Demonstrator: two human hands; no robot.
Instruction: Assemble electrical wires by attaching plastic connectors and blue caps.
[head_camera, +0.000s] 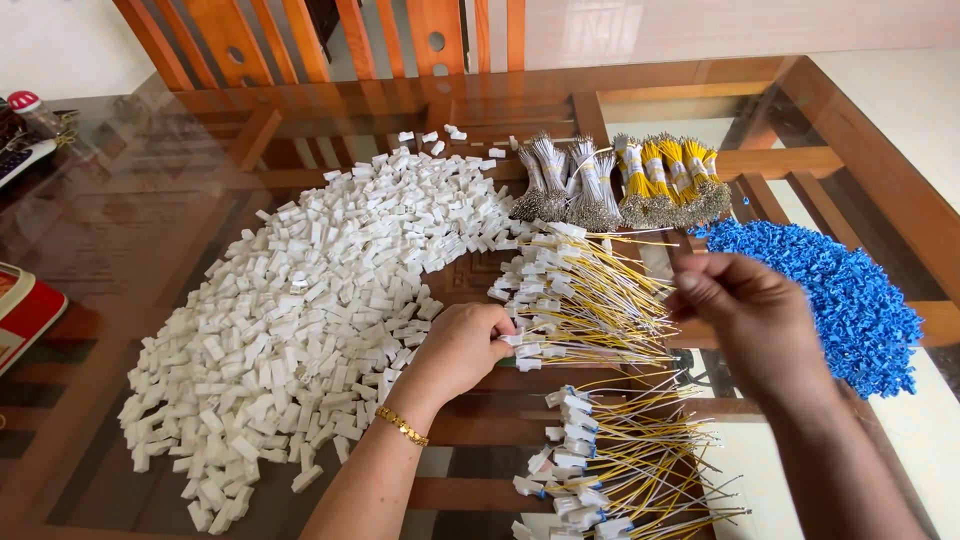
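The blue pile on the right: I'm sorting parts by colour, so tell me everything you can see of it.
The pile of blue connector pieces is a loose heap of many small, bright blue parts that look like plastic, jumbled in no order. It lies on the glass tabletop at its right side, stretching from just below the bundles of yellow wires toward the table's right edge. The right hand is raised in front of its left part, hiding some of it; whether the hand touches it cannot be told.

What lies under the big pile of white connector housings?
The white pile rests on a glass tabletop; wooden frame rails show through around it. Directly beneath, the pile covers everything.
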